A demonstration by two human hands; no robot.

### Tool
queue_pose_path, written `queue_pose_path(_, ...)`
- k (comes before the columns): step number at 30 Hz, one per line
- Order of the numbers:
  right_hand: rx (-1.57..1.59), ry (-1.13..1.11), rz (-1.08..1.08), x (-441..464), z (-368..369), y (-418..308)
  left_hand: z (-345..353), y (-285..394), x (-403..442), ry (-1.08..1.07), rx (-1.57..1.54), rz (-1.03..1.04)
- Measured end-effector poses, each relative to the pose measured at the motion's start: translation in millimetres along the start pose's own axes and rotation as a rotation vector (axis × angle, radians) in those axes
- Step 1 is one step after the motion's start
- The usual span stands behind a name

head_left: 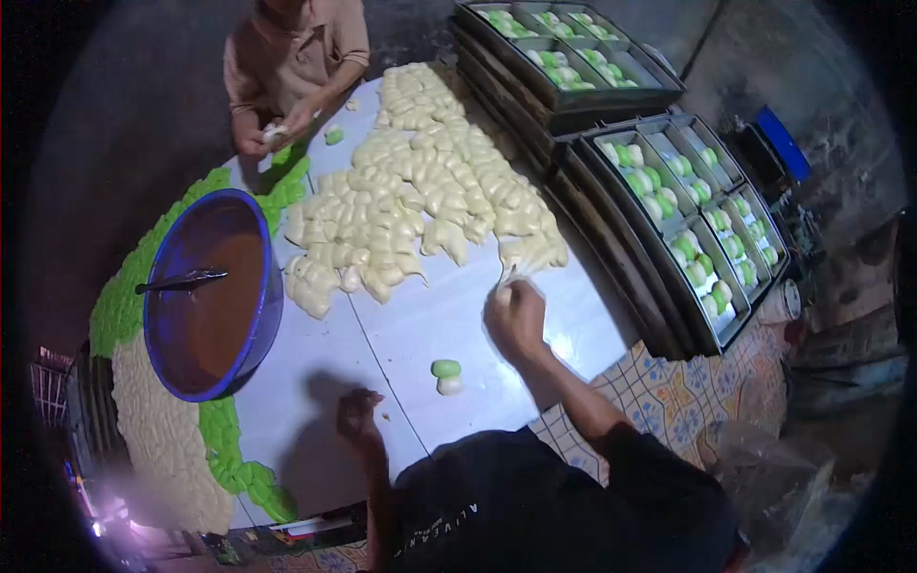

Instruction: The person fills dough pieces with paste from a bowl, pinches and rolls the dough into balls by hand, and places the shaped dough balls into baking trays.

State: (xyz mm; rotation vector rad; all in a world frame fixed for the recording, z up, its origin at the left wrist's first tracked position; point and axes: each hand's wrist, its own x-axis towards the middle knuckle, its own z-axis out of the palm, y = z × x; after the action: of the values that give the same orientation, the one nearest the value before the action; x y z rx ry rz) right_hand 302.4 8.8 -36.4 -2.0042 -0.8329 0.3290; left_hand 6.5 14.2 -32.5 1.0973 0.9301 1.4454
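Note:
My right hand (519, 317) is closed on a piece of cream dough (503, 294) at the front edge of a large spread of cream dough lumps (420, 191). Thin strands stretch between the fingers and the spread. To the left, my left hand (359, 416) hovers over the white tabletop (430, 315) with its fingers curled together. Something small and brownish shows at its fingertips, too dark to make out. Between my hands and nearer my body sits a small pair of dough pieces, one green (445, 368) and one white (449, 385), touching each other.
A blue basin (272, 315) of brown filling with a spoon (186, 280) stands at left. Green dough (143, 258) and beige dough (158, 430) surround it. Stacked divided trays (659, 248) hold green-and-white pieces at right. Across the table a person (296, 67) handles a white piece.

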Motion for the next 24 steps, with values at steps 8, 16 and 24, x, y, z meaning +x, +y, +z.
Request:
queue_pose_path(8,0.649,-0.757,-0.2,-85,-14,-84,51,27,-8,-0.251,0.127,-0.198)
queue_pose_path(16,0.634,-0.624,-0.228,-79,23,-123,60,49,3,0.021,0.268,-0.231)
queue_pose_path(24,0.872,-1.025,-0.345,-91,62,-102,40,45,5,-0.111,-0.777,-0.656)
